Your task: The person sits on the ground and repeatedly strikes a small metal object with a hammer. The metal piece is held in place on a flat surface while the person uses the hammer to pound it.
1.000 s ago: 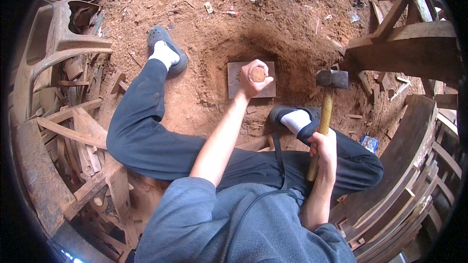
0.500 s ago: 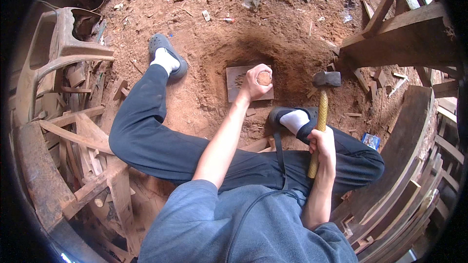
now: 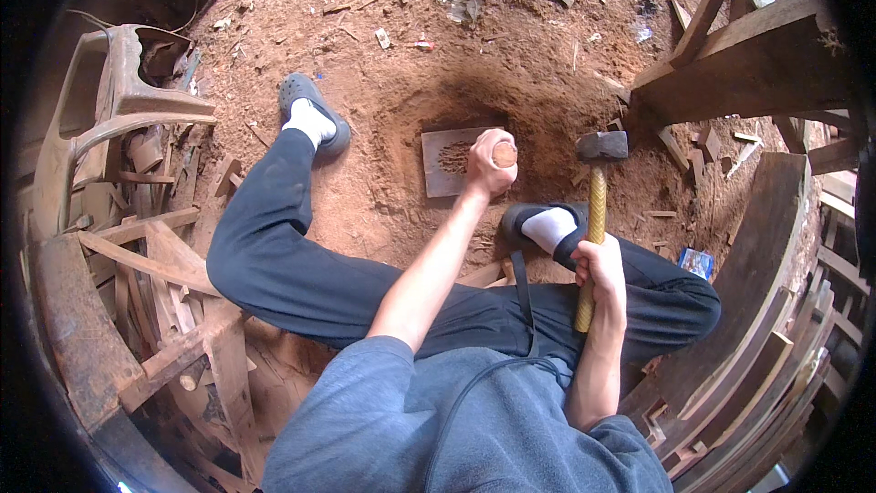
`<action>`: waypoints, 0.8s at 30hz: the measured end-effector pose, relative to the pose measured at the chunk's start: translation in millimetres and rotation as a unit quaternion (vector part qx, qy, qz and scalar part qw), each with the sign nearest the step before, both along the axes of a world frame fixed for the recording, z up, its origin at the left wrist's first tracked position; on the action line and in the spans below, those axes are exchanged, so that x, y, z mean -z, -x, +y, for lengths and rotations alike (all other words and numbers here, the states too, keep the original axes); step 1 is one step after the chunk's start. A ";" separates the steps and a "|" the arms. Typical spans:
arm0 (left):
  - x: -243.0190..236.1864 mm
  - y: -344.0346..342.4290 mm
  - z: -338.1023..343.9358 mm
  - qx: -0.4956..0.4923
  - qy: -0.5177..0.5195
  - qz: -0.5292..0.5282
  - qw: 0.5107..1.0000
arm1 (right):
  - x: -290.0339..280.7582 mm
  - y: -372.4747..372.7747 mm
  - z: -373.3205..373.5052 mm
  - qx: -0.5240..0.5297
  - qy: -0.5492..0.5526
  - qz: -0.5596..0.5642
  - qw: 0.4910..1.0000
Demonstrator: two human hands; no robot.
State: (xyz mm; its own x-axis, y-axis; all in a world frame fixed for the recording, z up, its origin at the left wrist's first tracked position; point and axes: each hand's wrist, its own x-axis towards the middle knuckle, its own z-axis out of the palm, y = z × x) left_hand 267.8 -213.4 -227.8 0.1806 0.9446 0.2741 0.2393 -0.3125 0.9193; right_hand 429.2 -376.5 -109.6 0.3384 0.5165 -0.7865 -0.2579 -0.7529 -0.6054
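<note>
My left hand point(image 3: 487, 170) is closed round an upright tool with a round wooden handle point(image 3: 505, 156). Only the handle's end shows; the lower part is hidden by the hand. Beneath and beside it lies a pale flat board point(image 3: 442, 184) on the ground, with a patch of rough cuts and chips point(image 3: 455, 157) in its middle. My right hand point(image 3: 601, 271) grips a hammer point(image 3: 596, 205) by its yellow textured handle, above my bent right leg. The dark metal head points away from me, to the right of the board and apart from the wooden handle.
Sawdust and scraps cover the ground point(image 3: 365, 91), which dips around the board. A plastic chair point(image 3: 123, 100) and a wooden frame point(image 3: 82, 319) stand at left. Long planks point(image 3: 730, 301) lean at right, below a heavy timber point(image 3: 730, 73). A small blue packet point(image 3: 695, 263) lies beside my right knee.
My left hand has shifted slightly right and nearer with the wooden-handled tool, uncovering more of the cut patch. The hammer stays raised in my right hand, nearly unmoved.
</note>
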 end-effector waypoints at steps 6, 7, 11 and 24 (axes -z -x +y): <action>-25.9 40.9 36.3 0.210 0.124 0.037 0.969 | 1.8 -1.1 -3.8 0.002 -0.005 0.004 1.000; -29.9 44.9 37.2 0.176 0.118 0.020 0.977 | 2.0 -1.3 -3.8 0.006 -0.006 0.004 1.000; -34.6 64.5 42.0 0.077 0.155 -0.151 0.973 | 3.7 -2.4 -2.9 0.024 0.000 0.008 1.000; -9.3 105.3 42.0 0.008 0.144 -0.175 0.974 | 6.2 0.8 -3.3 0.009 -0.001 0.016 1.000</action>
